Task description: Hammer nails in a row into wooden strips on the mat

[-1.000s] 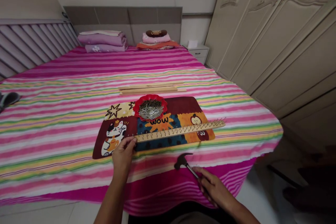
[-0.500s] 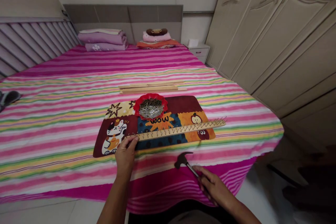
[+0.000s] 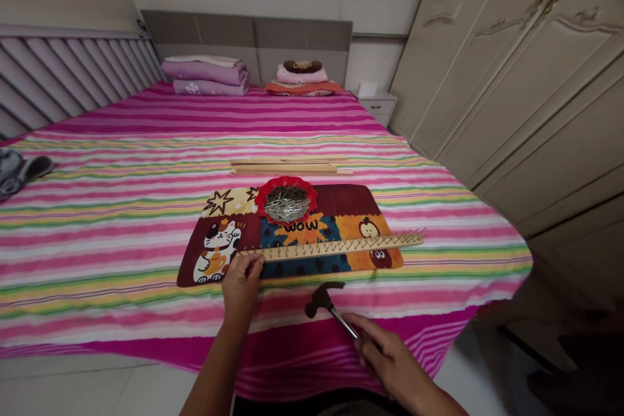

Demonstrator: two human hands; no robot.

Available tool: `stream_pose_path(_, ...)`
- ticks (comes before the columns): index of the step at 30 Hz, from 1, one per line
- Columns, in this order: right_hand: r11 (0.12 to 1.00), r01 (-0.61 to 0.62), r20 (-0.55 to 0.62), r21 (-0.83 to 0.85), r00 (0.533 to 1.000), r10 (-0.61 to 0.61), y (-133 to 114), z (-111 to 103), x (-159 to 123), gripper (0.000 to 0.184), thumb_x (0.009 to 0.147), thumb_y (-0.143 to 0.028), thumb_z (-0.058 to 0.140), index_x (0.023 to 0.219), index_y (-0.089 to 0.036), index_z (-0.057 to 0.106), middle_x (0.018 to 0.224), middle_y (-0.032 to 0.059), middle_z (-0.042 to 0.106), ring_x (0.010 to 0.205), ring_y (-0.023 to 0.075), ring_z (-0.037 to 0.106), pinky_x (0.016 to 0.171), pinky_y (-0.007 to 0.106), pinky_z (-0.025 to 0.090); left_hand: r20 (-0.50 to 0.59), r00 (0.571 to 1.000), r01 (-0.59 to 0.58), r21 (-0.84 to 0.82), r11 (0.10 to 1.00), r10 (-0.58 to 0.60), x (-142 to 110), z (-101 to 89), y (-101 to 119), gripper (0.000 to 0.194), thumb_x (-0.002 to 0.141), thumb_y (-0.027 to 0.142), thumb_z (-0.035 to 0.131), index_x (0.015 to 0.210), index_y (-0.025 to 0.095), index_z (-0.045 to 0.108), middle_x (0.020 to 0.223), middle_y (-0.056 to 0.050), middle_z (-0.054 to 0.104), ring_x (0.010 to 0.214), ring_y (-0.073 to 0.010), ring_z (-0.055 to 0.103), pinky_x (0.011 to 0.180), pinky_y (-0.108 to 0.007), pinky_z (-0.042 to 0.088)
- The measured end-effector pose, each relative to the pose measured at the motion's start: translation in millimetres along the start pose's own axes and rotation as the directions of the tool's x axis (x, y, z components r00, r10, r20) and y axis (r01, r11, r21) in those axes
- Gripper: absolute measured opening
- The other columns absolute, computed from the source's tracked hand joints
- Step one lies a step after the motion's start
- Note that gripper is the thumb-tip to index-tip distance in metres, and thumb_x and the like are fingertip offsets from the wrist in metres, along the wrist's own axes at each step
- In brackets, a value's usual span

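Observation:
A long wooden strip (image 3: 312, 250) with a row of nails standing in it lies across a patterned mat (image 3: 302, 268) on the bed. My left hand (image 3: 242, 276) is closed on the strip's left end, thumb and fingers pinching it. In my right hand (image 3: 385, 351) is a claw hammer (image 3: 322, 301), gripped by its handle, with the head in front of the strip and apart from it. Behind the strip, a red scalloped bowl (image 3: 260, 207) full of nails sits on the mat's back edge.
Several loose wooden strips (image 3: 285, 166) lie beyond the mat on the striped bedspread (image 3: 121, 208). Folded bedding (image 3: 207, 75) is piled by the headboard. A grey item (image 3: 24, 172) rests at the far left, and a wardrobe (image 3: 526, 91) stands on the right.
My right hand and the hammer have shifted a little left. The whole scene has slid slightly rightward as the view turned. My left hand keeps its hold on the strip.

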State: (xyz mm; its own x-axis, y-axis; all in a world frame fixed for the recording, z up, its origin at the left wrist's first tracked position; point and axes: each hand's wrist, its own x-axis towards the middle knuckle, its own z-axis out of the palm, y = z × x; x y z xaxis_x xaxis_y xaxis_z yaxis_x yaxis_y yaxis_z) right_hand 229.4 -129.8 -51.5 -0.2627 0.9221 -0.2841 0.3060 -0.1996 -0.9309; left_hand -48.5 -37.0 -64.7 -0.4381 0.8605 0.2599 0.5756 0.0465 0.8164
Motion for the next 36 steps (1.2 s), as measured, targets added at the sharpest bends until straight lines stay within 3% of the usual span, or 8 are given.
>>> stream_pose_path(4, 0.978, 0.196, 0.046, -0.070, 0.980, -0.193, -50.9, 11.2, 15.4, 0.041, 0.088, -0.026, 0.040, 0.126, -0.022, 0.054, 0.057, -0.0057, 0.046, 0.047, 0.0096, 0.038, 0.045, 0.020, 0.034, -0.013, 0.997, -0.070, 0.001, 0.998, 0.070, -2.6, 2.6, -3.3, 0.021, 0.074, 0.039, 0.054, 0.076, 0.022, 0.067, 0.079, -0.003, 0.065, 0.078, -0.0167, 0.060, 0.074, -0.028, 0.047)
stream_pose_path(8, 0.876, 0.431, 0.068, -0.215, 0.902, -0.427, -93.1, 21.2, 39.5, 0.042, 0.090, -0.016, 0.038, 0.129, -0.024, 0.051, 0.080, -0.0003, 0.064, 0.068, 0.0130, 0.059, 0.065, 0.024, 0.048, -0.022, 0.995, -0.100, -0.010, 0.995, 0.099, -3.8, 4.6, -6.4, 0.019, 0.076, 0.036, 0.053, 0.077, 0.022, 0.066, 0.079, -0.002, 0.064, 0.076, -0.0157, 0.060, 0.071, -0.027, 0.047)
stream_pose_path(11, 0.774, 0.547, 0.094, -0.319, 0.831, -0.548, -112.6, 27.5, 55.1, 0.043, 0.091, -0.014, 0.038, 0.131, -0.025, 0.048, 0.103, 0.0049, 0.068, 0.095, 0.0178, 0.063, 0.085, 0.031, 0.049, -0.022, 0.993, -0.118, -0.020, 0.993, 0.118, -4.8, 5.5, -7.4, 0.018, 0.078, 0.034, 0.052, 0.078, 0.022, 0.066, 0.079, -0.002, 0.063, 0.076, -0.0154, 0.059, 0.072, -0.027, 0.047)
stream_pose_path(14, 0.696, 0.582, 0.113, -0.421, 0.795, -0.596, -118.3, 33.7, 67.4, 0.045, 0.091, -0.013, 0.039, 0.134, -0.025, 0.045, 0.114, 0.0075, 0.067, 0.104, 0.0205, 0.062, 0.090, 0.035, 0.050, -0.033, 0.991, -0.133, -0.027, 0.991, 0.132, -5.3, 6.7, -8.9, 0.018, 0.078, 0.034, 0.052, 0.080, 0.022, 0.066, 0.079, -0.002, 0.063, 0.077, -0.0157, 0.059, 0.072, -0.027, 0.047)
stream_pose_path(21, 0.647, 0.555, 0.180, -0.523, 0.814, -0.552, -107.3, 38.0, 72.9, 0.053, 0.086, -0.007, 0.042, 0.135, -0.025, 0.044, 0.112, 0.0075, 0.069, 0.099, 0.0218, 0.065, 0.086, 0.038, 0.053, -0.031, 0.989, -0.142, -0.010, 0.990, 0.142, -4.9, 6.7, -11.0, 0.017, 0.077, 0.033, 0.051, 0.076, 0.023, 0.064, 0.076, -0.002, 0.063, 0.074, -0.0156, 0.059, 0.068, -0.027, 0.046)
stream_pose_path(26, 0.790, 0.485, 0.150, -0.375, 0.872, -0.465, -95.0, 18.3, 38.1, 0.045, 0.091, -0.013, 0.038, 0.134, -0.024, 0.046, 0.108, 0.0049, 0.069, 0.093, 0.0172, 0.066, 0.086, 0.032, 0.053, -0.039, 0.989, -0.140, -0.008, 0.990, 0.139, -3.9, 8.5, -12.2, 0.020, 0.079, 0.037, 0.051, 0.078, 0.023, 0.065, 0.078, -0.002, 0.064, 0.075, -0.0156, 0.060, 0.069, -0.027, 0.047)
stream_pose_path(29, 0.869, 0.396, 0.185, -0.295, 0.916, -0.355, -65.7, 4.4, 19.6, 0.042, 0.091, -0.017, 0.040, 0.131, -0.024, 0.050, 0.107, 0.0032, 0.070, 0.096, 0.0162, 0.066, 0.088, 0.029, 0.051, -0.036, 0.991, -0.128, 0.008, 0.992, 0.128, -4.9, 7.6, -13.5, 0.022, 0.078, 0.040, 0.051, 0.078, 0.023, 0.065, 0.081, -0.003, 0.065, 0.077, -0.0166, 0.061, 0.070, -0.028, 0.048)
stream_pose_path(36, 0.987, 0.077, 0.042, -0.144, 0.997, -0.071, 25.4, -16.1, 9.9, 0.043, 0.085, -0.038, 0.049, 0.123, -0.021, 0.060, 0.110, 0.0078, 0.070, 0.097, 0.0244, 0.064, 0.085, 0.035, 0.050, -0.093, 0.981, -0.159, 0.112, 0.981, 0.170, 1.9, -18.1, 13.9, 0.023, 0.079, 0.041, 0.051, 0.085, 0.023, 0.064, 0.083, -0.003, 0.066, 0.078, -0.0172, 0.060, 0.071, -0.028, 0.047)
